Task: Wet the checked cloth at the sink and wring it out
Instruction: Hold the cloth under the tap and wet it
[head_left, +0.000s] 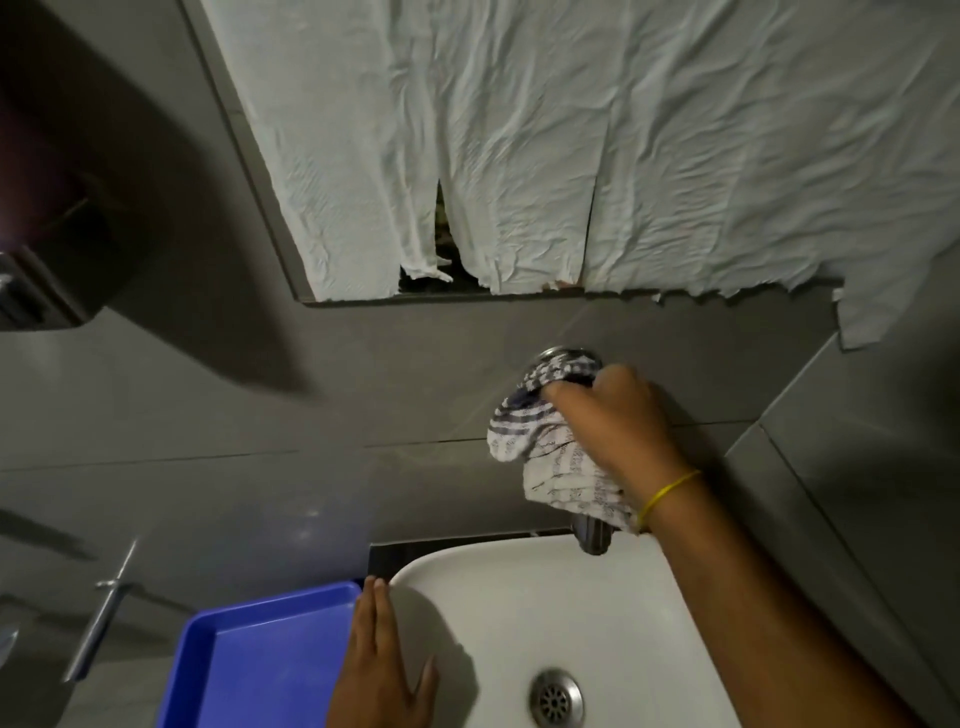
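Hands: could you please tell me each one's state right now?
Left hand: open, flat on the white ceramic sink rim.
Right hand: closed on the blue-and-white checked cloth.

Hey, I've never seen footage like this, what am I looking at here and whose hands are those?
This is one picture from a camera worn on a person's head, looking down at their own bare hands; no machine is involved. The right hand holds a checked cloth up by the wall-mounted tap, above a white sink with a metal drain. The left hand rests flat on the sink's rim. A blue tray sits beside the sink. Crumpled paper covers the mirror above.
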